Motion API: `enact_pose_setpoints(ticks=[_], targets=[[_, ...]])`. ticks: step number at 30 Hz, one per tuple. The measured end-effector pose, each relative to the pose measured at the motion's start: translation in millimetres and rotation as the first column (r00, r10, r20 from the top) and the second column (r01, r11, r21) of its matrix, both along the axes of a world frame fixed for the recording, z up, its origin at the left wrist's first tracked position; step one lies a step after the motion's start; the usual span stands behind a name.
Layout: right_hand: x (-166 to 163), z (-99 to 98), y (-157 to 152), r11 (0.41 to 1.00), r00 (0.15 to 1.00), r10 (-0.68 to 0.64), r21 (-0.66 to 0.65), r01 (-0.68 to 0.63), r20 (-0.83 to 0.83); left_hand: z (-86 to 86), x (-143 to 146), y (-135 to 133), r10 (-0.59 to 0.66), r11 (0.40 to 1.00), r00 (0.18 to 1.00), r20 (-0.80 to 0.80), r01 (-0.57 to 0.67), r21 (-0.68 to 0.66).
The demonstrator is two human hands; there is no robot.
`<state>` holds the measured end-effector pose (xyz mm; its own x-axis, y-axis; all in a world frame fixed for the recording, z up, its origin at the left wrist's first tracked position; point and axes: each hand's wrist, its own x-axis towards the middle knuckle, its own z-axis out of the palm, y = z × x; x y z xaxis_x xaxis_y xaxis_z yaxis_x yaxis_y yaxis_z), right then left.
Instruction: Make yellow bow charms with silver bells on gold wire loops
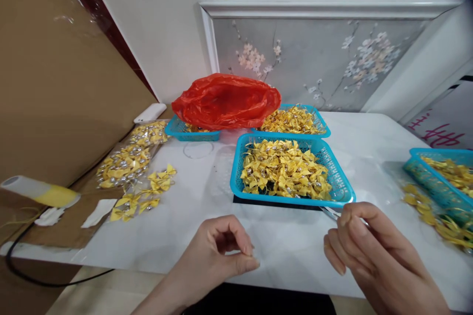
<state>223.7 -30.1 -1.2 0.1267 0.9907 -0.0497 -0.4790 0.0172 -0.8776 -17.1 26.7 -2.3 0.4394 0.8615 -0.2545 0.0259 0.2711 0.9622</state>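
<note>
My left hand (225,256) is above the near part of the table, its thumb and forefinger pinched together. Whatever may be between those fingertips is too small to make out. To its right, my right hand (373,251) has its thumb pressed to a curled forefinger; what it pinches cannot be made out. A shiny metal piece (330,212) shows between the basket's edge and my right hand, partly hidden, and I cannot tell whether the hand touches it. Just beyond both hands stands a blue plastic basket (236,184) heaped with yellow ribbon bows (286,170) bearing silvery beads.
Behind are a red plastic bag (225,103) and another blue basket (323,125) of bows. Bagged bows (125,162) and loose bows (158,182) lie left, near a yellow-and-white cylinder (44,192) and black cable (18,275). A further basket (424,172) stands right.
</note>
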Motion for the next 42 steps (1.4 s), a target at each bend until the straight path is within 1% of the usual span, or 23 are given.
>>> enact_pose_setpoints(ticks=[5,10,15,18,21,24,26,28,30,32,34,36,38,42], targets=[[3.7,-0.4,-2.3,1.0,0.999,-0.025,0.006,0.025,0.031,5.7,-0.6,-2.4,-0.065,0.998,0.998,-0.014,0.065,0.02],[7.2,-5.1,-1.6,0.998,0.998,-0.014,0.069,0.01,0.063,4.9,-0.4,-1.7,-0.073,0.997,0.997,-0.02,0.073,0.027],[8.2,-6.2,0.1,0.995,0.995,-0.074,0.074,0.069,0.064,2.3,3.0,-2.9,-0.091,0.994,0.994,-0.065,0.095,0.062],[10.8,-6.0,1.8,0.992,0.991,-0.123,0.039,0.121,0.059,5.0,8.1,-1.1,-0.109,0.984,0.985,-0.132,0.126,0.127],[17.1,-5.5,2.9,0.986,0.984,-0.164,0.021,0.163,0.071,14.6,18.4,13.0,-0.111,0.95,0.965,-0.236,0.173,0.26],[23.7,-3.9,0.5,0.977,0.975,-0.211,0.002,0.211,0.072,24.7,36.9,41.4,-0.035,0.878,0.936,-0.35,0.196,0.437],[26.4,-3.0,-3.9,0.975,0.974,-0.218,-0.03,0.22,0.06,27.1,52.8,62.8,0.03,0.836,0.897,-0.44,0.219,0.503],[28.2,-3.1,-9.6,0.977,0.979,-0.2,-0.064,0.203,0.043,25.2,69.3,81.0,0.074,0.813,0.842,-0.534,0.26,0.522],[30.4,-4.5,-15.5,0.977,0.982,-0.186,-0.104,0.188,0.026,20.7,83.7,93.6,0.114,0.803,0.782,-0.613,0.291,0.52],[33.7,-6.7,-20.2,0.97,0.982,-0.188,-0.154,0.187,0.009,16.5,94.6,100.9,0.142,0.802,0.732,-0.667,0.31,0.511],[38.0,-8.7,-23.2,0.971,0.987,-0.163,-0.18,0.159,-0.006,14.6,101.6,104.6,0.151,0.803,0.703,-0.695,0.323,0.501],[41.7,-9.7,-24.0,0.98,0.993,-0.118,-0.165,0.114,-0.014,15.5,105.4,106.7,0.149,0.801,0.698,-0.7,0.33,0.499],[43.0,-9.7,-22.5,0.986,0.995,-0.099,-0.137,0.095,-0.018,18.2,106.6,108.6,0.142,0.798,0.715,-0.684,0.326,0.506],[38.1,-10.7,-12.8,0.979,0.984,-0.174,-0.113,0.171,-0.02,27.5,102.8,112.3,0.126,0.806,0.792,-0.597,0.27,0.527]])
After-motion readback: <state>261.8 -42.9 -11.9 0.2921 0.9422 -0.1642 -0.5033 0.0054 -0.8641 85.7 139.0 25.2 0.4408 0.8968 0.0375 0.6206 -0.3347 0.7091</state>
